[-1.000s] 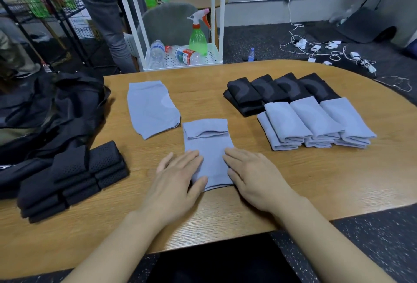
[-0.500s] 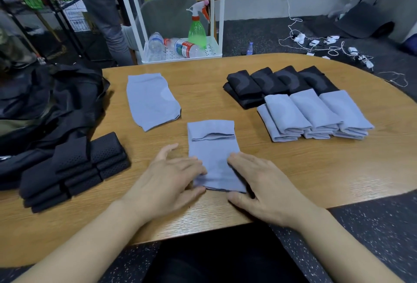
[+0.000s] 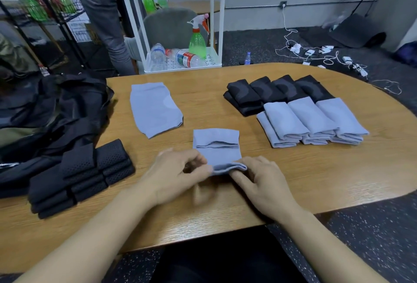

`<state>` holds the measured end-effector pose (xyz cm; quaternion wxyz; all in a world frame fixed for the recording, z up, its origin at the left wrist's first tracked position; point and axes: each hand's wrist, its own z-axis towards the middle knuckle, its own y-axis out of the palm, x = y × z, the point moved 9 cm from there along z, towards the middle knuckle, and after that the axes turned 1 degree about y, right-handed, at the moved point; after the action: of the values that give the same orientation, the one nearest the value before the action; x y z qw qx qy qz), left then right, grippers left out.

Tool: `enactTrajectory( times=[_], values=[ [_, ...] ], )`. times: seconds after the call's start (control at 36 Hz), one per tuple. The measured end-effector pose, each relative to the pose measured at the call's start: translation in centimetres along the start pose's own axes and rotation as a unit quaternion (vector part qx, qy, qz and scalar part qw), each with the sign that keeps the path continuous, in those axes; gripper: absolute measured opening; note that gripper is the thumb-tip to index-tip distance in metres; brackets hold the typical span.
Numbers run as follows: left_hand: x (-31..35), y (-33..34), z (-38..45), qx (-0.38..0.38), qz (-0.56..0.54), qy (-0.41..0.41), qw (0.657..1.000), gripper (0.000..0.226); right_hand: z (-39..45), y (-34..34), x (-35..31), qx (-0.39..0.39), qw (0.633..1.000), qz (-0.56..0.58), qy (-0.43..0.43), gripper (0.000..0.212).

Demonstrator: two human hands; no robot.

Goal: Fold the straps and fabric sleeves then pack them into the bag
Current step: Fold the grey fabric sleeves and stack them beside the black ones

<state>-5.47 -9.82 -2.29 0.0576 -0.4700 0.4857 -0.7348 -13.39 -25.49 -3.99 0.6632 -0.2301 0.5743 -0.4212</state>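
The left hand (image 3: 178, 174) and right hand (image 3: 259, 181) both pinch the near edge of a grey sleeve (image 3: 216, 149) lying at the near middle of the counter (image 3: 293, 181). That edge is lifted and rolled over between them, each grip clamped on the cloth with fingers curled; the far end of the sleeve is already folded over. The left hand is somewhat blurred.

A second grey sleeve, flat (image 3: 153, 109), lies farther back and to the left, apart from the first. On the right, folded grey sleeves (image 3: 313, 120) sit in an overlapping row, with folded black sleeves (image 3: 277, 93) in a row just behind, touching them. At the near left is a stack of folded black straps (image 3: 79, 176), and just behind them the black bag (image 3: 52, 111) slumps on the counter's left edge.

Beyond the counter stands a white cart (image 3: 180, 23) holding a green spray bottle (image 3: 197, 39).
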Motion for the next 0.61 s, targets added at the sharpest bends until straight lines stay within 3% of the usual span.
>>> enactTrajectory(
  times=[0.08, 0.25, 0.33, 0.44, 0.61],
  values=[
    [-0.6, 0.9, -0.8, -0.001, 0.052, 0.001, 0.999, 0.067, 0.0, -0.1, 0.7, 0.020, 0.999, 0.044, 0.024, 0.049],
    [-2.2, 0.9, -1.2, 0.132, -0.034, -0.046, 0.990, 0.051, 0.0, -0.3, 1.7, 0.087, 0.990, 0.047, 0.102, 0.050],
    [-2.1, 0.6, -0.9, 0.186, 0.010, -0.095, 0.978, 0.049, 0.6, -0.2, 2.0, 0.111, 0.982, 0.030, 0.148, 0.040],
    [-2.2, 0.7, -0.7, 0.205, 0.104, -0.137, 0.964, 0.045, 1.5, 0.1, 1.9, 0.110, 0.979, -0.022, 0.170, 0.028],
    [-2.5, 0.8, -0.9, 0.215, 0.114, -0.160, 0.957, 0.032, 1.3, 0.3, 1.7, 0.119, 0.977, -0.067, 0.165, 0.026]
  ],
)
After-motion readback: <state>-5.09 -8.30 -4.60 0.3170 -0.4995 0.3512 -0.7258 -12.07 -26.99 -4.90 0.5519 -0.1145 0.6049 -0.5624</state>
